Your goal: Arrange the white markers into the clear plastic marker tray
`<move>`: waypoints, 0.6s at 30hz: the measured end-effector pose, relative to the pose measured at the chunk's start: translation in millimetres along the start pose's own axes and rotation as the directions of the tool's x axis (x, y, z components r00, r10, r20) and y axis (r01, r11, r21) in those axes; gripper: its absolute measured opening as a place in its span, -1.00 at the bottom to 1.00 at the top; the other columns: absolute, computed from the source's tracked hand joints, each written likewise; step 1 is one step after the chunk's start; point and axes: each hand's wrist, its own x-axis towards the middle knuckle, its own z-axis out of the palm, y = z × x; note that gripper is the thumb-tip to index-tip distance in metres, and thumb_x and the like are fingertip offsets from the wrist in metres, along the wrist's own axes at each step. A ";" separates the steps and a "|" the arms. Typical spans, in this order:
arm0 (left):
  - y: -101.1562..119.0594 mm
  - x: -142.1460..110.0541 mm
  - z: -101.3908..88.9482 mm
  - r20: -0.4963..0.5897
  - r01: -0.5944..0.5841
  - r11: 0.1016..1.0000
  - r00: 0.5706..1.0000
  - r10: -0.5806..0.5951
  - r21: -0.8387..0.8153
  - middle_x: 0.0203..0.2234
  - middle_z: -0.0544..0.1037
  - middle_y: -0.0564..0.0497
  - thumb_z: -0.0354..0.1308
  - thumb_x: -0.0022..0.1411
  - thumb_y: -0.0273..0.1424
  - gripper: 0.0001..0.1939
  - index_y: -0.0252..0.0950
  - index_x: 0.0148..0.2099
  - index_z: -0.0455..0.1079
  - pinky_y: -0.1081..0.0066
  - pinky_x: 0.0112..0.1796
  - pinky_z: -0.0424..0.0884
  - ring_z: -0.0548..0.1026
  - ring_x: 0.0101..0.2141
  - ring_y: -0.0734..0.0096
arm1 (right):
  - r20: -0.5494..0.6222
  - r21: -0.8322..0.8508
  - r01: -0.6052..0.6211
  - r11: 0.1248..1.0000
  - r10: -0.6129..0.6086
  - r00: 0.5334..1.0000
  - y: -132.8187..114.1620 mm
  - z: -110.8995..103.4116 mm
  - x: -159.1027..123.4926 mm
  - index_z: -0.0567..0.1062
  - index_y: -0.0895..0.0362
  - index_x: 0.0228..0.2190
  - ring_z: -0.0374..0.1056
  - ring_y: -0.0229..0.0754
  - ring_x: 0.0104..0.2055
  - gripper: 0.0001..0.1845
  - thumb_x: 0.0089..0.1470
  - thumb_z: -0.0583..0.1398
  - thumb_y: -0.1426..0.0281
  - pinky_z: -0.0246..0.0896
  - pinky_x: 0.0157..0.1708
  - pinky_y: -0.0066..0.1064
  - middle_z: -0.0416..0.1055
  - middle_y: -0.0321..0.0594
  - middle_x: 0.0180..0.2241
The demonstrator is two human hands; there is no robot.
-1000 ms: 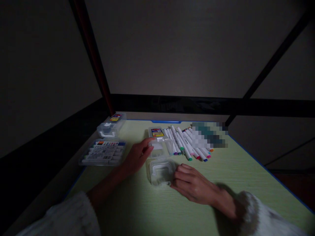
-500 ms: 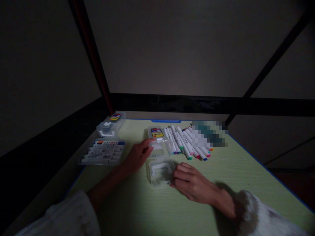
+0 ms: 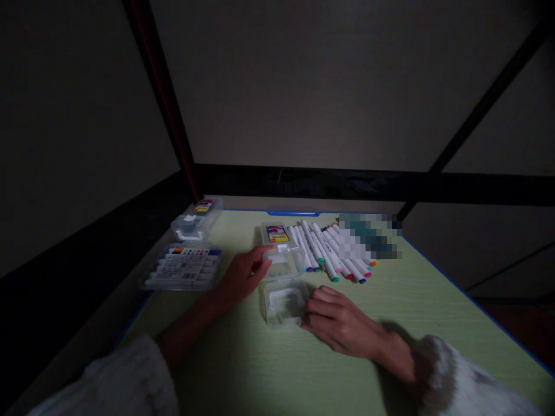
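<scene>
In the middle of the table stands a clear plastic case [image 3: 284, 267] with a white latch and a coloured label on its far part. My left hand [image 3: 243, 274] is closed, thumb and forefinger gripping the case's left edge. Just nearer to me is a clear open plastic part [image 3: 286, 316] with a white handle; whether the two are joined I cannot tell. My right hand [image 3: 340, 320] has its fingers curled against this part's right side, fingertips partly hidden. Several white markers [image 3: 327, 254] with coloured ends lie beyond my right hand, beside the case.
On the left of the table lies a flat clear pack of markers [image 3: 184, 268]. Behind it stands another clear case [image 3: 197, 222] with a label and white handle. A blurred-out greenish item [image 3: 370, 236] lies at the back right. The table [image 3: 416, 289] has a blue edge.
</scene>
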 end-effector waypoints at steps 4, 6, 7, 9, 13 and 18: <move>-0.8 -0.9 -1.0 0.004 -0.042 0.996 0.999 0.041 0.083 -0.65 0.32 0.16 -0.07 0.16 -0.38 -0.66 -0.35 -0.03 0.29 0.58 -0.51 0.20 0.29 -0.61 0.59 | 0.006 0.012 -0.006 1.000 0.006 1.000 0.9 -0.7 0.3 0.39 0.16 -0.54 0.07 -0.24 -0.44 -0.75 0.11 0.02 0.48 0.00 -0.44 -0.38 0.28 -0.26 -0.54; -1.3 -1.3 -1.3 0.002 -0.052 0.991 0.999 0.052 0.123 -0.62 0.37 0.14 -0.06 0.16 -0.38 -0.66 -0.34 -0.02 0.28 0.57 -0.48 0.22 0.32 -0.58 0.58 | -0.004 0.015 -0.009 1.000 0.009 1.000 1.2 -0.9 0.6 0.40 0.16 -0.53 0.08 -0.24 -0.44 -0.76 0.11 0.02 0.49 0.01 -0.44 -0.39 0.28 -0.25 -0.54; -1.9 -1.3 -1.1 -0.003 -0.052 0.989 0.999 0.053 0.138 -0.61 0.38 0.14 -0.06 0.16 -0.38 -0.66 -0.32 -0.01 0.28 0.56 -0.47 0.23 0.33 -0.57 0.58 | -0.008 0.016 -0.011 1.000 0.011 1.000 1.3 -0.8 0.6 0.40 0.16 -0.52 0.09 -0.24 -0.44 -0.76 0.11 0.02 0.49 0.02 -0.44 -0.39 0.29 -0.25 -0.54; -4.0 -1.3 -0.1 -0.018 -0.045 0.987 0.999 0.048 0.155 -0.60 0.40 0.14 -0.05 0.16 -0.38 -0.65 -0.29 0.00 0.27 0.56 -0.46 0.25 0.34 -0.56 0.57 | -0.017 0.013 -0.024 1.000 0.024 1.000 1.4 -0.4 0.4 0.40 0.16 -0.52 0.10 -0.23 -0.43 -0.75 0.12 0.01 0.48 0.03 -0.43 -0.39 0.29 -0.24 -0.53; -10.0 -1.1 2.7 -0.042 -0.035 0.987 0.998 0.042 0.159 -0.58 0.42 0.14 -0.02 0.16 -0.36 -0.64 -0.25 0.03 0.23 0.55 -0.45 0.27 0.37 -0.55 0.56 | -0.032 0.010 -0.070 0.998 0.070 0.997 1.2 0.9 -0.3 0.40 0.16 -0.53 0.12 -0.23 -0.41 -0.76 0.12 0.02 0.47 0.04 -0.41 -0.39 0.30 -0.23 -0.51; -14.4 -1.1 3.2 -0.077 -0.062 0.974 0.994 0.080 0.217 -0.54 0.45 0.11 0.00 0.16 -0.35 -0.63 -0.27 0.04 0.19 0.52 -0.41 0.30 0.40 -0.50 0.52 | -0.047 0.045 -0.151 0.988 0.153 0.987 1.8 3.6 0.5 0.40 0.16 -0.51 0.13 -0.23 -0.38 -0.78 0.12 0.03 0.47 0.06 -0.38 -0.40 0.32 -0.23 -0.47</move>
